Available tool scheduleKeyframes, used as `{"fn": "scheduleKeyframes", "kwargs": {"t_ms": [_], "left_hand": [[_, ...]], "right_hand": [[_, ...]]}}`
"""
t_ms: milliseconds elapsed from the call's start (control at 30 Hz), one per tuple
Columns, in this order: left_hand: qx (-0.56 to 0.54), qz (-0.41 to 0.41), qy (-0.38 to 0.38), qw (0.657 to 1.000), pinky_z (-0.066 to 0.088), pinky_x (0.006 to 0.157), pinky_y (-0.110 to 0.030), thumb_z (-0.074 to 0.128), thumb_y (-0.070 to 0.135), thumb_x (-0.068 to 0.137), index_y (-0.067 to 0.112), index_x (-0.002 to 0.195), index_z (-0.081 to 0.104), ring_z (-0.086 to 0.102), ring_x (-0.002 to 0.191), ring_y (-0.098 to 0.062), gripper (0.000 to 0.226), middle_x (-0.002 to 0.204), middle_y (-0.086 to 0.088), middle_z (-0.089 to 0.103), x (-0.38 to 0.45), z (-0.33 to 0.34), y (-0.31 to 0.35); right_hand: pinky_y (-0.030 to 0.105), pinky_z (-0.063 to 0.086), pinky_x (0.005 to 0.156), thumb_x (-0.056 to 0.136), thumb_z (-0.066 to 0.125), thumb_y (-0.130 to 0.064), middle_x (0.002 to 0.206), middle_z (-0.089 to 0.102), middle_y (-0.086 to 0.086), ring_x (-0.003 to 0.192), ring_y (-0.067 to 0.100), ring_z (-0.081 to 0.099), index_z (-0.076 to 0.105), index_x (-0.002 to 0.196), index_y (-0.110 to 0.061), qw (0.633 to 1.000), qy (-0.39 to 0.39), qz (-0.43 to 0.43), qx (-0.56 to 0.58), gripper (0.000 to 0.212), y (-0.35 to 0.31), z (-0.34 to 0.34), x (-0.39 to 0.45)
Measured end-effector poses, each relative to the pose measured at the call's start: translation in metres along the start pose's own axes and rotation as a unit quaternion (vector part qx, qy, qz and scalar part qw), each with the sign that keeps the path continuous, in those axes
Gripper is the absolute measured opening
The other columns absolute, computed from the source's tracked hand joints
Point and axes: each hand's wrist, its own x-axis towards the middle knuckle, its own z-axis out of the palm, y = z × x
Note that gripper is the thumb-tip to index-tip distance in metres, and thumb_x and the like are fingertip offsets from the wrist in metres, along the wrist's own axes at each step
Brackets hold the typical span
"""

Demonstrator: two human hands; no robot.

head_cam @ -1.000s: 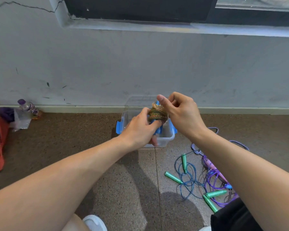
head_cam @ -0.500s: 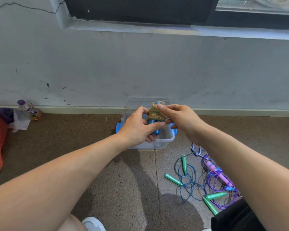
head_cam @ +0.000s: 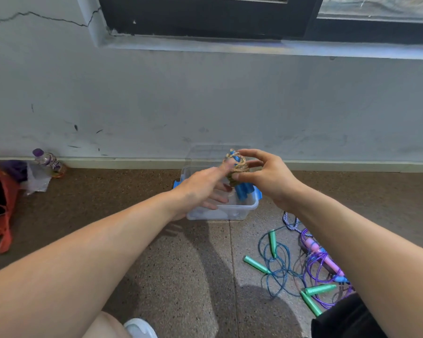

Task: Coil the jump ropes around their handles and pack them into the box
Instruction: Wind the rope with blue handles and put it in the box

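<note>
Gold glittery rope (head_cam: 237,164) wound round its blue plastic handles (head_cam: 242,191) sits pinched in my right hand (head_cam: 266,176), just above the clear plastic box (head_cam: 244,211). My left hand (head_cam: 200,189) is spread loose, forefinger touching the coil. Not packed yet. Green-handled rope (head_cam: 274,262) and purple rope (head_cam: 320,264) lie tangled on the floor, uncoiled.

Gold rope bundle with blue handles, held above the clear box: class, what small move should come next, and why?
Probably lower the gold rope bundle into the clear box. The right hand pinches it directly over the open box, the rope looks wound on its blue handles, and the left hand has its fingers straight.
</note>
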Motion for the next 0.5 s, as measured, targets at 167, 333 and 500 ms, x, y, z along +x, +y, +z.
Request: {"fn": "scheduleKeyframes", "kwargs": {"t_ms": [167,333,500], "left_hand": [[-0.109,0.018,0.076,0.991,0.061,0.074,-0.039,0.059,0.056,0.092,0.015,0.117,0.063,0.073,0.082,-0.025,0.048,0.103,-0.01,0.072,-0.001,-0.014,0.011],[-0.17,0.029,0.098,0.98,0.063,0.07,-0.036,0.06,0.031,0.099,0.003,0.106,0.068,0.073,0.078,-0.022,0.03,0.096,-0.017,0.073,-0.006,-0.012,0.009],[-0.281,0.031,0.186,0.941,0.063,0.07,-0.036,0.056,0.028,0.101,0.006,0.101,0.064,0.068,0.087,-0.027,0.024,0.097,-0.014,0.066,-0.015,-0.018,0.016]], "right_hand": [[0.036,0.058,0.09,0.074,0.086,-0.009,0.105,0.069,0.001,0.092,0.015,0.072,0.067,0.118,-0.032,0.996,-0.056,-0.049,-0.058,0.053,-0.005,0.008,-0.001],[0.038,0.058,0.09,0.07,0.09,-0.029,0.114,0.067,-0.004,0.1,0.014,0.069,0.063,0.128,-0.03,0.991,-0.053,-0.062,-0.103,0.064,-0.007,0.014,-0.008],[0.037,0.061,0.085,0.086,0.071,-0.049,0.112,0.069,0.008,0.09,0.017,0.07,0.06,0.128,-0.019,0.994,-0.083,0.058,-0.028,0.053,-0.009,0.012,-0.014]]}}
